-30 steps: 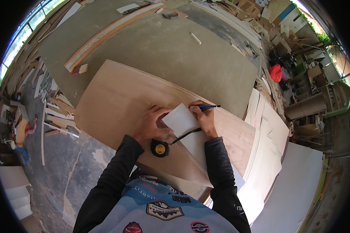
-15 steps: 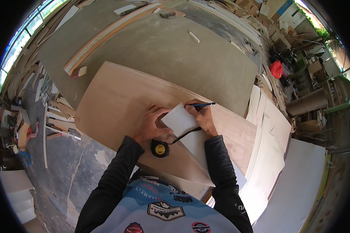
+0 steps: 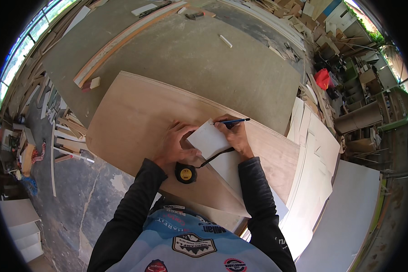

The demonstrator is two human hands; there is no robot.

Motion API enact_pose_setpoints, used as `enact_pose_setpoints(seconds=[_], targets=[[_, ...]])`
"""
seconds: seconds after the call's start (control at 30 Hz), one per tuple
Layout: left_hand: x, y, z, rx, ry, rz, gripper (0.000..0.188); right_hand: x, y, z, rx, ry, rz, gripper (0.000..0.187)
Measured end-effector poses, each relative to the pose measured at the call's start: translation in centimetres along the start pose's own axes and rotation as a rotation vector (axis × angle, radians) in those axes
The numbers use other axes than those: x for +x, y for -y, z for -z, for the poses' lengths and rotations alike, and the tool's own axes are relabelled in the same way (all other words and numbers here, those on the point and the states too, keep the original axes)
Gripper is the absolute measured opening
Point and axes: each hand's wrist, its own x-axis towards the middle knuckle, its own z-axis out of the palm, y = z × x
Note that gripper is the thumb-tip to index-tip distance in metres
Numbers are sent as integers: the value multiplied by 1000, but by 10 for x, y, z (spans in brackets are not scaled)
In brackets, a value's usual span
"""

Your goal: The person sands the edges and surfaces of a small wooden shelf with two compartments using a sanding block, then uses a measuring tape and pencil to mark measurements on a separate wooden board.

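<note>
My right hand (image 3: 235,136) grips a dark blue pencil (image 3: 238,120), its tip end hidden by the fingers, over the far end of a narrow white board (image 3: 208,138). The board lies aslant on a large light-brown plywood sheet (image 3: 131,113). Curled round the board's left edge is my left hand (image 3: 174,143), with thumb and fingers against its corner. Close below the left thumb rests a black tape measure with a yellow centre (image 3: 186,173). From it a black strap (image 3: 218,154) runs across the white board to beneath my right hand.
Under the plywood is a wide grey-green worktable (image 3: 190,63), with a long wooden strip (image 3: 122,43), a small block (image 3: 95,82) and a white stick (image 3: 225,41) on it. Pale sheets (image 3: 315,154) lie at the right. Offcuts (image 3: 70,122) are piled on the left.
The view has shifted very slightly. Both hands, the pencil, the white board and the tape measure stay nearly in place.
</note>
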Motion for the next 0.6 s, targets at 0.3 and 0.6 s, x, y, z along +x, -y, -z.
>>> enact_pose_setpoints(seconds=[0.3,0.6], targets=[[0,-2,2,2,17,25,79,0,-1,1,4,10,-28,11],[0,-2,1,3,-5,5,77,-1,5,0,-28,11,-22,9]])
